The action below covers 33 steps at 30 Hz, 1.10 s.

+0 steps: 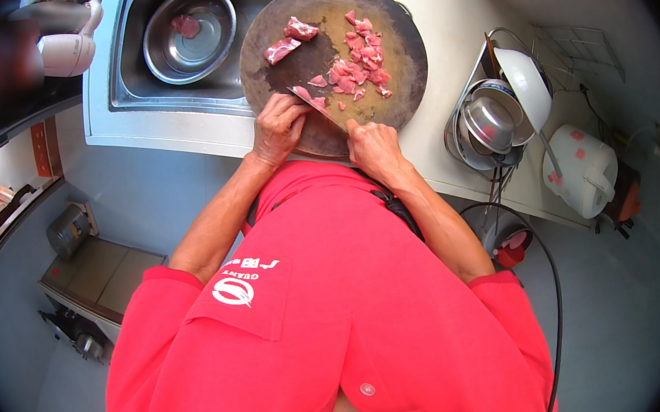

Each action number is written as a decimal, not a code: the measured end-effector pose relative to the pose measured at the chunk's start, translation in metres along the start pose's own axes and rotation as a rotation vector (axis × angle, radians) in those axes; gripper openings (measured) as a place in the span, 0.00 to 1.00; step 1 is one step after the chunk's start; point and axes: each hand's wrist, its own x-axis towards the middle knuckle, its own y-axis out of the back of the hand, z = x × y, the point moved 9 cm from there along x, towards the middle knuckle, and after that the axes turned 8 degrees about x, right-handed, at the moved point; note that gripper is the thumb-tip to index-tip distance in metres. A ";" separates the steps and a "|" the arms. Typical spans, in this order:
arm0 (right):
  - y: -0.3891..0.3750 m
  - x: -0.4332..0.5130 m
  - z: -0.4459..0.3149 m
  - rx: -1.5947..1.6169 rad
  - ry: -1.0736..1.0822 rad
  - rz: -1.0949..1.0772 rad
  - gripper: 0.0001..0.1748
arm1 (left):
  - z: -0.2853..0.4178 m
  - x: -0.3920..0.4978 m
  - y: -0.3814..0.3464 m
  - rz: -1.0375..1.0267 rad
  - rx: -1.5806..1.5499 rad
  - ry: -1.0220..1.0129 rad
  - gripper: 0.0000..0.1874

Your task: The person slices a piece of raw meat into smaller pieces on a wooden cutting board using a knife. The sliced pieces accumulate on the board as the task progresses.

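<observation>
A round wooden chopping board [406, 69] lies on the counter beside the sink. My right hand [375, 147] grips the handle end of a kitchen knife [319, 111], its blade slanting up and left over the board's near part. My left hand [280, 127] is at the board's near left edge, beside the blade, fingers curled; whether it holds meat is hidden. Slices of raw meat [310, 98] lie against the blade. Beyond them is a heap of cut meat pieces [360, 68], and two larger chunks of meat [283, 50] rest at the upper left of the board.
In the sink [126, 76] at left stands a metal basin [151, 58] with a piece of meat [185, 26] inside. Right of the board, a rack holds metal bowls [488, 124] and a white wok-shaped pan [523, 83]. A rice cooker [579, 171] stands farther right. A black cable hangs at right.
</observation>
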 end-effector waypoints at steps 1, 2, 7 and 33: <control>-0.004 0.006 -0.001 0.016 0.016 0.037 0.06 | -0.001 -0.001 -0.001 -0.016 0.013 0.003 0.09; -0.008 0.011 -0.002 0.033 0.032 0.074 0.08 | -0.001 -0.002 -0.003 -0.031 0.025 0.005 0.09; -0.008 0.027 -0.004 0.042 -0.015 0.064 0.11 | 0.001 0.004 -0.002 -0.043 0.032 -0.007 0.09; 0.038 0.003 0.042 0.060 -0.021 0.239 0.10 | -0.069 0.014 0.031 0.157 -0.207 0.517 0.14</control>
